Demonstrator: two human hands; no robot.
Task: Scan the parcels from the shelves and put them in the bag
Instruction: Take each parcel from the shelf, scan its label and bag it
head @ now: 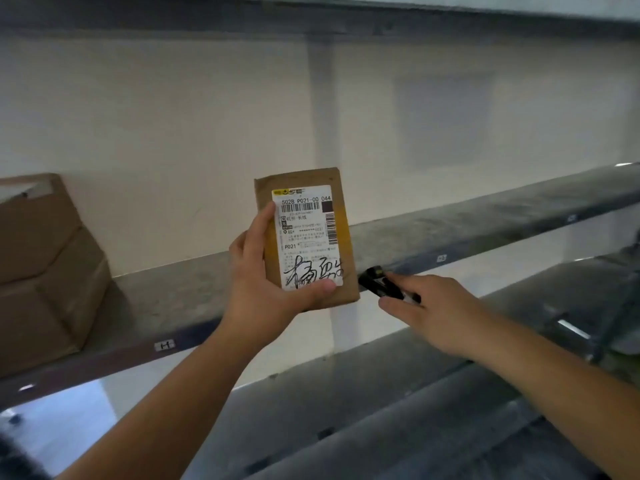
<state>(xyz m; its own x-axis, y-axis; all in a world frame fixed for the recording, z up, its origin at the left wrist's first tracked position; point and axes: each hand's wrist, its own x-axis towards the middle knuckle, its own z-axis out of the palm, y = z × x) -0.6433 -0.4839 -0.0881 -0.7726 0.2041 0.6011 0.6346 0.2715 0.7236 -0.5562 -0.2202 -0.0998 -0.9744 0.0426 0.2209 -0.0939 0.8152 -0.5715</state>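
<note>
the left hand (266, 275) holds a small brown parcel (308, 237) upright in front of the grey metal shelf (485, 220), thumb curled over the bottom of its white label (306, 237), fingers wrapped behind. the label faces the camera, with barcodes and black handwriting low down. at four o'clock from the parcel, the right hand (436, 313) grips a small black scanner (379, 284), its head just beside the parcel's lower right corner. far off at nine o'clock, cardboard boxes (41, 265) sit stacked on the shelf.
</note>
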